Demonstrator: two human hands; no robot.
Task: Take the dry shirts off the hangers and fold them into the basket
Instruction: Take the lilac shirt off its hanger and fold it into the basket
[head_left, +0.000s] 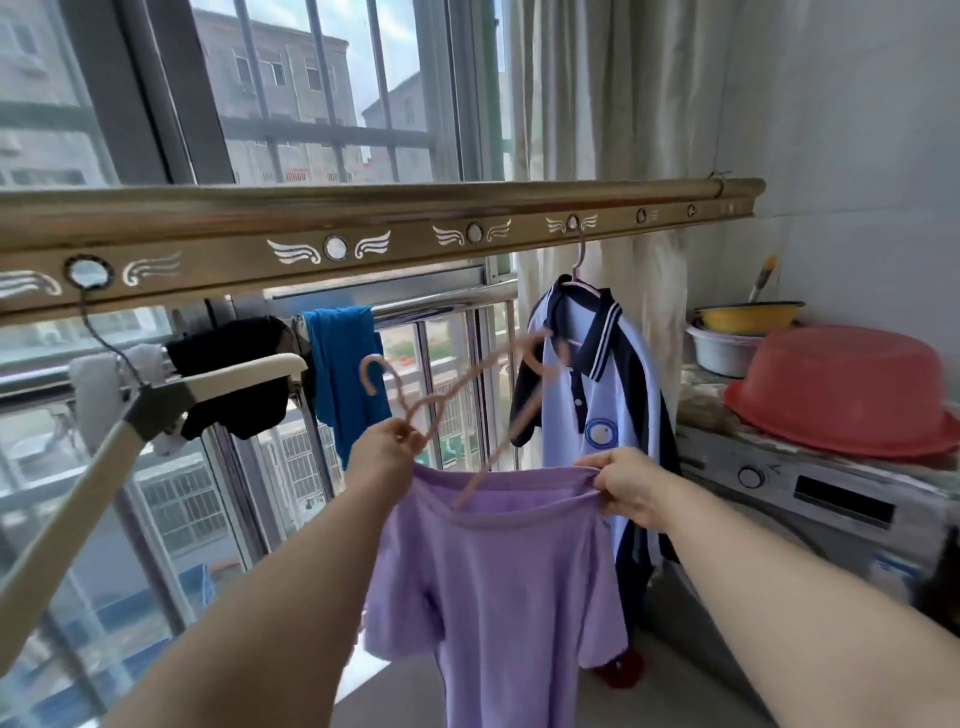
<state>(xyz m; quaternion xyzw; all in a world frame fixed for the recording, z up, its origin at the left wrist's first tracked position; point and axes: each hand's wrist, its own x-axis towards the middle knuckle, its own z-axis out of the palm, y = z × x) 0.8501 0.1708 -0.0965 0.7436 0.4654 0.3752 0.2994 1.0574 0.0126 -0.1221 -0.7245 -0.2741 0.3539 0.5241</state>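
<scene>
My left hand (387, 447) grips the pink hanger (485, 462) by its neck, right at the collar of the purple shirt (498, 571). My right hand (628, 486) pinches the collar's other side, so the shirt hangs between my hands, below the rail (363, 228)

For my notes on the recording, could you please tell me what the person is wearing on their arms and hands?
The left hand and right hand are bare: no gloves, rings or watch show. The left forearm and right forearm are bare too, with no sleeve, cuff or bracelet in view.
</scene>
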